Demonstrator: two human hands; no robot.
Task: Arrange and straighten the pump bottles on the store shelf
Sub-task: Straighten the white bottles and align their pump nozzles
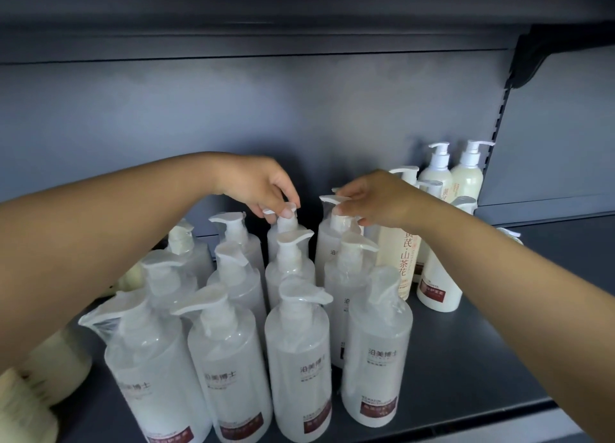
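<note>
Several frosted white pump bottles in clear wrap stand in rows on the dark shelf [466,359]. My left hand [263,185] reaches over them and pinches the pump head of a back-row bottle [286,223]. My right hand [376,199] grips the pump head of the neighbouring back-row bottle [327,243], whose nozzle points left. In the front row, the bottle with a red label [376,359] stands upright, and the front bottles' nozzles point in differing directions.
Cream pump bottles [466,176] stand at the back right beside the shelf upright [499,123], one with a tall label [401,259]. More cream bottles [56,366] sit at the far left, partly hidden by my arm. Bare shelf lies at the front right.
</note>
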